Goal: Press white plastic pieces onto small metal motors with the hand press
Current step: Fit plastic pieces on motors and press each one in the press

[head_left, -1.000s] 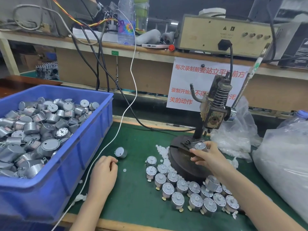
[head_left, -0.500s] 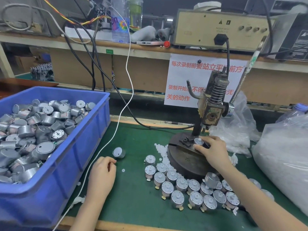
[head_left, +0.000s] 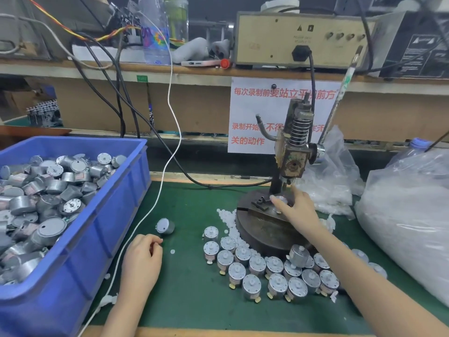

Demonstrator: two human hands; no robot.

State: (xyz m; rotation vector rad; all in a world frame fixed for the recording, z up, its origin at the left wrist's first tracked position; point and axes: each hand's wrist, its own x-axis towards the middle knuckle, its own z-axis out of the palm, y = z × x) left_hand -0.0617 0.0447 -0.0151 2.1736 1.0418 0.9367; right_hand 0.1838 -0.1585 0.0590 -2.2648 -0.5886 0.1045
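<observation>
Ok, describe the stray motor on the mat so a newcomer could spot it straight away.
Start at the big blue plastic bin of motors on the left of the green mat. Just right of it, beyond the left hand, lies one small silver metal motor. Unlike the upright motors clustered by the round dark press base, it sits alone, tipped on its side.

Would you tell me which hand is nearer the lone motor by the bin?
Left hand, just short of the motor; right hand is off at the press base.
</observation>
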